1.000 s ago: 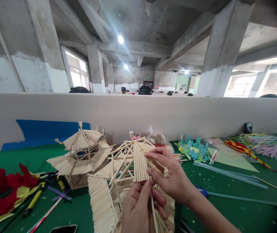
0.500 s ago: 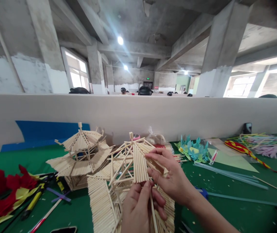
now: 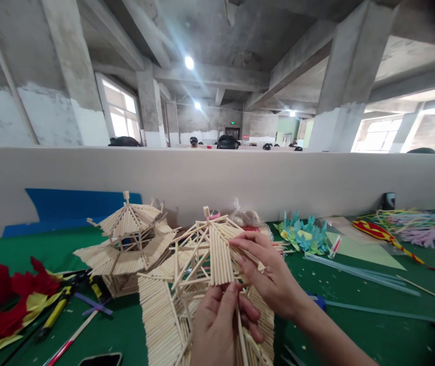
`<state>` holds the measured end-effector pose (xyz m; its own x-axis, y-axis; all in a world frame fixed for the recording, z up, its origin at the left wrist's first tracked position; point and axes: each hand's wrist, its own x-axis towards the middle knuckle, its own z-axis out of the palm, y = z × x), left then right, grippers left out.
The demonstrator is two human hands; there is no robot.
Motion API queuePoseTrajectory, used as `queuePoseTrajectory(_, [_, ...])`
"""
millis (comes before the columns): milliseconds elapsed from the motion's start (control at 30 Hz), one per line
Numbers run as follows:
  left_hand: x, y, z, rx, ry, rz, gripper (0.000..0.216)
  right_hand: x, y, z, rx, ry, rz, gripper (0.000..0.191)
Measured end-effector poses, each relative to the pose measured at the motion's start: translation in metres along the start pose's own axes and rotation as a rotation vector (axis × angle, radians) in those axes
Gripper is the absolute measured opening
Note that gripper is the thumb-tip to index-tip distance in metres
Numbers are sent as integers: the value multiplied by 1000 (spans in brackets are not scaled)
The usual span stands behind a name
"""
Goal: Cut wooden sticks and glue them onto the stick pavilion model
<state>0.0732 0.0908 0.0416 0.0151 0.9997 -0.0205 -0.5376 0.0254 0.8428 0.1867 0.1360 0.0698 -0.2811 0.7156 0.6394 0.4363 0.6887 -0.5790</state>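
Observation:
In the head view, a pavilion model of thin wooden sticks (image 3: 164,315) stands in front of me, its upper roof partly covered. One roof panel of sticks laid side by side (image 3: 220,259) faces me; beside it on the left the roof ribs are bare. My left hand (image 3: 221,320) pinches the lower edge of this panel between thumb and fingers. Against the panel's right edge, my right hand (image 3: 268,269) has its fingertips pressed, thumb below the index finger. Part of the lower roof is hidden behind both hands.
A second stick pavilion (image 3: 125,249) stands at the back left. Red and yellow cloth (image 3: 15,300) and a yellow-handled tool (image 3: 55,315) lie left. Blue paper flowers (image 3: 305,234), glue sticks (image 3: 358,274) and a blue glue gun (image 3: 318,301) are right. A pale partition (image 3: 217,178) runs behind.
My right hand's thumb has shifted slightly up along the panel's right edge. The left hand keeps its pinch, and the model has barely moved.

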Motion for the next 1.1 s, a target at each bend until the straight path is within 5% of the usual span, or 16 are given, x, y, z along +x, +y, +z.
queuePoseTrajectory(1100, [0,0,0,9,-15,-1,17,0,0,0,54,2,12,28])
